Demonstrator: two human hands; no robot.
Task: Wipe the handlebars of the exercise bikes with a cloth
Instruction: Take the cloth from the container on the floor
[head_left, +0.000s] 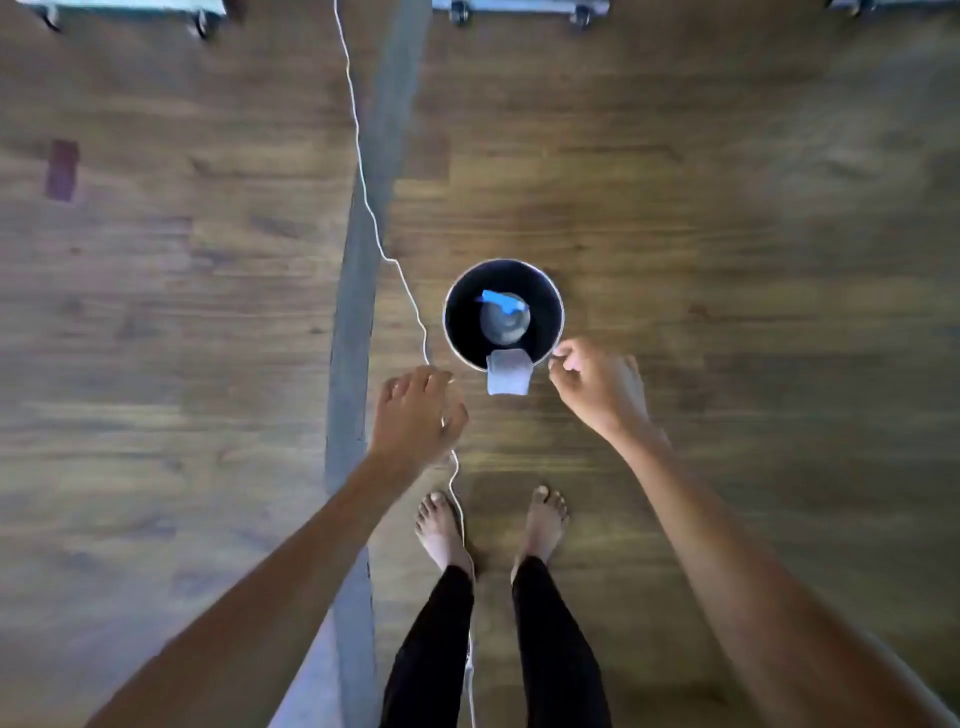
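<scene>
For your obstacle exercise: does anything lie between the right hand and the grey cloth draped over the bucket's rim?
Nothing visible does. The right hand hovers beside the grey cloth on the round dark bucket, open floor between them.

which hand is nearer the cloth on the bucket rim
Right. The right hand is just beside the cloth, at the bucket rim. The left hand is farther off on the other side, by the white cord.

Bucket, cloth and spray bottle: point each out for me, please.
bucket (453, 332): head view, left side of its rim.
cloth (509, 375): head view, middle of the part draped over the rim.
spray bottle (497, 300): head view, its blue trigger head, inside the bucket.
</scene>
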